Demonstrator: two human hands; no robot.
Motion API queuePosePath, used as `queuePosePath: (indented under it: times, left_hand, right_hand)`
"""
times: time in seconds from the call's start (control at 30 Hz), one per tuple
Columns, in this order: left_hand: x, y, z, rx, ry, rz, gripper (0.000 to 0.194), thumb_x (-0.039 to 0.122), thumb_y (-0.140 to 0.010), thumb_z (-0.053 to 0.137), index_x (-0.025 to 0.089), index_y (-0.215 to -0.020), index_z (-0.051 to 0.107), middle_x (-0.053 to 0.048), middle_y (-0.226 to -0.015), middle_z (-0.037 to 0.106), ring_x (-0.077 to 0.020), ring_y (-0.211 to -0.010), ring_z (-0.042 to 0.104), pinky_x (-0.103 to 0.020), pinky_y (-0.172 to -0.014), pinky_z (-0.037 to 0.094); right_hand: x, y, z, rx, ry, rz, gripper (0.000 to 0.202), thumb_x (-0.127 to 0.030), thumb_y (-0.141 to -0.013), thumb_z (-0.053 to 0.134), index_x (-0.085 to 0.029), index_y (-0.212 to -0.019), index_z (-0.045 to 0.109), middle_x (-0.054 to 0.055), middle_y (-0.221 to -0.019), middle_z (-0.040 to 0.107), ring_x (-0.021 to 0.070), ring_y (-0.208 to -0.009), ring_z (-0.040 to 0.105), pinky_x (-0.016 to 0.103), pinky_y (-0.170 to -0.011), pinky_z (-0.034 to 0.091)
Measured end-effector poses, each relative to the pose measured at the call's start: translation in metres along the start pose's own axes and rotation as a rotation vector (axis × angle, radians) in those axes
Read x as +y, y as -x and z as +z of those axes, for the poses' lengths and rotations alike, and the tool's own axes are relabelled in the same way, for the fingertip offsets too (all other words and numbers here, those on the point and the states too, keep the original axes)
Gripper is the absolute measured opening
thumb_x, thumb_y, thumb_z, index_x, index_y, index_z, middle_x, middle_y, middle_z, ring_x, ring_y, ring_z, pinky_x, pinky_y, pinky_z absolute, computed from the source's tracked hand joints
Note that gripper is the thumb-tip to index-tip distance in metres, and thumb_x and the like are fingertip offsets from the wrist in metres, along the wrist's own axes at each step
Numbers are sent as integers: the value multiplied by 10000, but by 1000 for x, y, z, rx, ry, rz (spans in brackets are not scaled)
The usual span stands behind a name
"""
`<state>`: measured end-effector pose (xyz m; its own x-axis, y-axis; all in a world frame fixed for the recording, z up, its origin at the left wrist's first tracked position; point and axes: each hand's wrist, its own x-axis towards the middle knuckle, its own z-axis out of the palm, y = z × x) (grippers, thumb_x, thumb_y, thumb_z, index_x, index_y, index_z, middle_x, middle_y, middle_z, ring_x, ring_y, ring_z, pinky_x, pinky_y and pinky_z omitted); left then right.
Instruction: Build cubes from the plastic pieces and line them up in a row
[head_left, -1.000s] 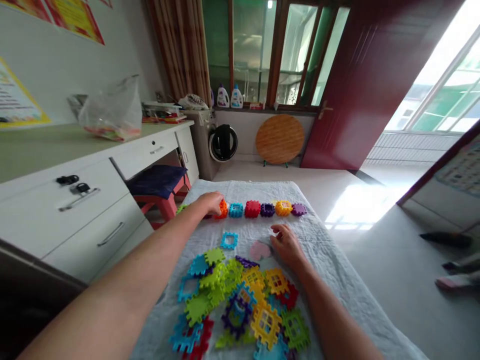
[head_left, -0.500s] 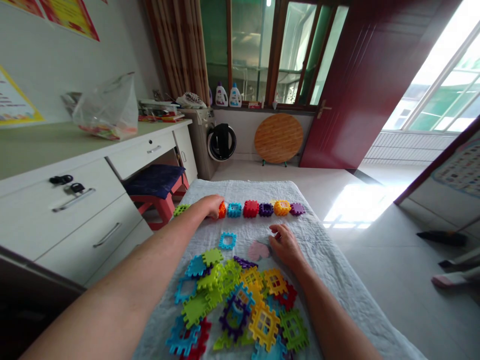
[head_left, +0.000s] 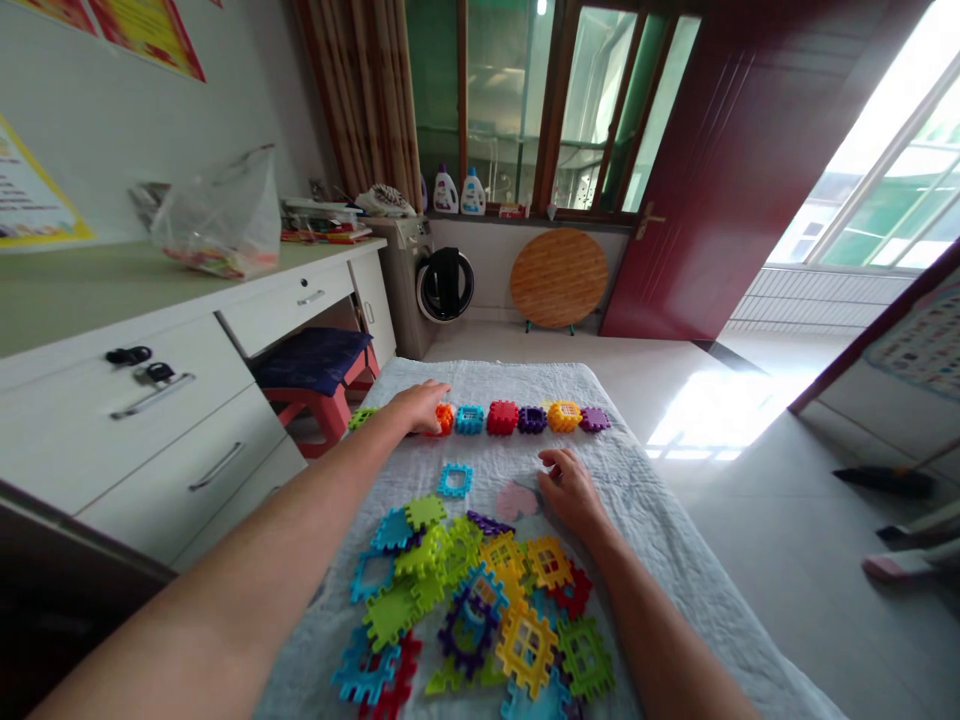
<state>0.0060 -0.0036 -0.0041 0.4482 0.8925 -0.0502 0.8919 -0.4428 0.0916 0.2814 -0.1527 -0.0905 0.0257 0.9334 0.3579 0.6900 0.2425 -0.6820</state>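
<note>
My left hand (head_left: 421, 405) is at the back row of stacked plastic pieces, its fingers apart beside the orange stack (head_left: 444, 418), which it partly hides. To the right in that row stand a blue stack (head_left: 469, 420), a red one (head_left: 502, 418), a dark purple one (head_left: 532, 419), a yellow one (head_left: 564, 415) and a purple one (head_left: 595, 419). My right hand (head_left: 570, 484) rests on the cloth with loosely bent, parted fingers and nothing in them. A single blue frame piece (head_left: 455, 481) lies between the row and a loose pile of pieces (head_left: 465, 600).
A pale cloth (head_left: 637, 530) covers the table. Green pieces (head_left: 361, 418) sit at the row's left end. A red stool (head_left: 324, 405) with a dark cushion and white drawers (head_left: 187, 440) stand to the left. Farther back are a washing machine (head_left: 409, 290) and a round wooden tabletop (head_left: 559, 278).
My left hand has loosened at the orange stack, its fingers now spread and lifted slightly, showing more of that stack. My right hand has stayed in place.
</note>
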Motion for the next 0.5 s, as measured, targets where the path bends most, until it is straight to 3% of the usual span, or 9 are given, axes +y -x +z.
queuePosePath:
  times: [0.1,0.23,0.37,0.5]
  left_hand:
    - [4,25,-10,111,12,17,735,251,-602,665,158,-1299,450,-129,-1333,484,-277,-1179,516,-322,-977,419]
    - [13,76,-11,299,110,65,577,293,-681,633,170,-1231,507,-110,-1265,516,-268,-1174,509,-352,-1023,391]
    - [21,123,8,331,315,4,462,320,-715,613,194,-1156,555,-79,-1220,543,-247,-1157,517,-361,-1015,406]
    - [26,146,39,283,563,-114,347,325,-743,574,206,-1068,598,-67,-1183,567,-230,-1093,564,-321,-878,501]
  right_hand:
    - [1,0,0,-8,4,-10,270,-185,-738,494,-175,-981,611,31,-876,574,129,-682,546,277,-692,458]
    - [2,0,0,-13,3,-8,282,-192,-727,499,-174,-983,617,33,-878,583,129,-678,546,276,-691,461]
    - [1,-1,-1,-30,12,-11,285,-201,-728,498,-168,-982,623,37,-875,588,135,-676,551,286,-692,463]
    - [0,0,-2,-43,32,-30,283,-196,-729,504,-163,-983,624,42,-878,593,145,-708,559,294,-715,462]
